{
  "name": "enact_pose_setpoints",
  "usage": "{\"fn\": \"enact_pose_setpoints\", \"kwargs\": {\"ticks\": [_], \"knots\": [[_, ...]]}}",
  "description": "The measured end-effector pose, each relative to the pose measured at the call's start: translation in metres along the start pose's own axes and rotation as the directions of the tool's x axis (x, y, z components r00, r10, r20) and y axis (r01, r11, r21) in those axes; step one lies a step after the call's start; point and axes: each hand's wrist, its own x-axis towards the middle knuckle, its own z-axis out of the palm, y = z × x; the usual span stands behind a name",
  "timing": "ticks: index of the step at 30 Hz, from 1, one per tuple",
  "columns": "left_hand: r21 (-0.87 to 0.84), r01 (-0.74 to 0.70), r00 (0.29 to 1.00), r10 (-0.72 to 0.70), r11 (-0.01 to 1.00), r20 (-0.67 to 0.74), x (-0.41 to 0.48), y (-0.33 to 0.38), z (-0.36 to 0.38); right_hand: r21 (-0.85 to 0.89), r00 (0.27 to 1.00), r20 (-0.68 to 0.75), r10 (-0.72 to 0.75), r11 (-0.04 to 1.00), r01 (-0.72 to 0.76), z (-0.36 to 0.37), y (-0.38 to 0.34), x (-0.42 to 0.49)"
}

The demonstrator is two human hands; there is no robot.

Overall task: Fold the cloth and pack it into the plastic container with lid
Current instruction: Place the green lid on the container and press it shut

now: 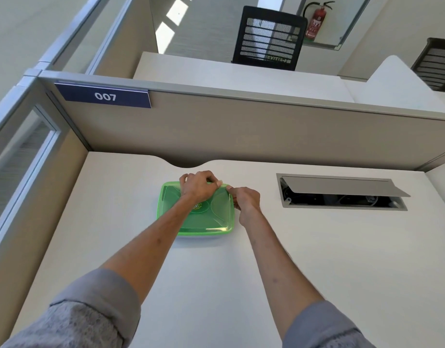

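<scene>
A green translucent plastic container [211,222] lies flat on the white desk [216,285], with its lid [173,197] resting on top. My left hand [199,187] reaches across the lid and pinches the lid's far right corner. My right hand [246,200] sits against the container's right edge, fingers curled on the same corner of the lid. I cannot see any cloth; the lid's tint hides whatever is inside.
A cable hatch [342,193] with its flap raised is sunk into the desk to the right. A beige partition [241,131] with a "007" sign [104,96] closes off the far edge. Bare desk surface lies in front of the container.
</scene>
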Motion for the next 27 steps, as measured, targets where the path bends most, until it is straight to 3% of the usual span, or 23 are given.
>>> {"fn": "enact_pose_setpoints", "kwargs": {"ticks": [5,8,12,15,18,21,23,25,27], "knots": [[0.001,-0.105,0.994,0.105,0.994,0.004,-0.005,-0.007,-0.003,0.009,1.000,0.018,-0.014,1.000,0.014,-0.005,0.002,0.004],[0.009,-0.146,0.981,0.145,0.989,-0.129,-0.013,-0.029,-0.015,-0.033,0.999,0.022,-0.047,0.998,0.048,-0.013,0.003,0.010],[-0.078,0.048,0.949,-0.070,0.996,-0.308,-0.050,-0.060,-0.034,-0.110,0.986,-0.003,-0.169,0.980,0.167,-0.023,0.006,-0.003],[-0.284,0.223,0.906,-0.306,0.933,-0.294,-0.072,-0.070,-0.037,-0.291,0.941,-0.049,-0.334,0.906,0.307,-0.027,0.009,-0.024],[-0.408,0.335,0.881,-0.436,0.849,-0.184,-0.082,-0.077,-0.038,-0.531,0.865,-0.012,-0.501,0.736,0.419,-0.024,0.019,-0.049],[-0.512,0.343,0.872,-0.470,0.787,-0.137,-0.086,-0.079,-0.038,-0.733,0.712,0.177,-0.679,0.392,0.555,-0.022,0.037,-0.068],[-0.545,0.349,0.865,-0.485,0.763,-0.126,-0.085,-0.081,-0.034,-0.762,0.645,0.326,-0.691,0.211,0.612,-0.026,0.048,-0.073],[-0.525,0.342,0.871,-0.473,0.780,-0.136,-0.090,-0.074,-0.034,-0.775,0.638,0.371,-0.675,0.153,0.613,-0.033,0.054,-0.074],[-0.374,0.283,0.900,-0.379,0.883,-0.214,-0.100,-0.065,-0.034,-0.788,0.634,0.390,-0.668,0.115,0.605,-0.039,0.055,-0.073]]}}
